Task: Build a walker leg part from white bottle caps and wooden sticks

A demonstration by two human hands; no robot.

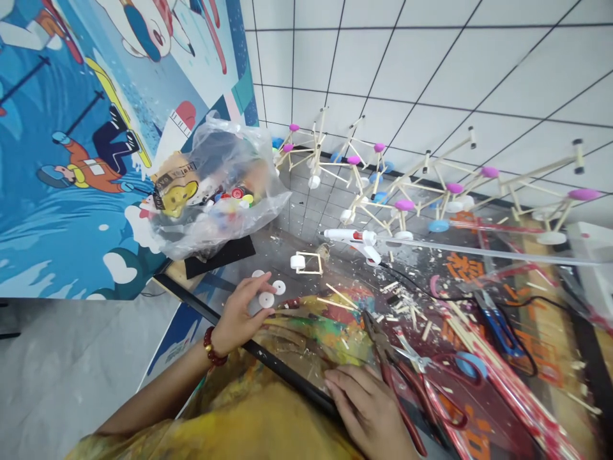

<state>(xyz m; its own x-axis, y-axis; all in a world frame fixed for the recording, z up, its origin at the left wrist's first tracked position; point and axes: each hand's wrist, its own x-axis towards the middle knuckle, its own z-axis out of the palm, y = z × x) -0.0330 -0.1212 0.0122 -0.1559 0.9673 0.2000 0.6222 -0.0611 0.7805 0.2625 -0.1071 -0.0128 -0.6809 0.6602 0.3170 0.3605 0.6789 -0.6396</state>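
two left hand (238, 316) fingers pinch a round white plastic wheel (266, 299); right hand (368, 409) fingers lie flat, loosely together.

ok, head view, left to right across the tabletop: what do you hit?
Left hand on a white disc → small stick frame → glue gun → pliers → blue cutters

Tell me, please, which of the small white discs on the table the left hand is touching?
The left hand pinches the white disc nearest the table's front edge. The two other loose discs and lie just beyond its fingertips, untouched.
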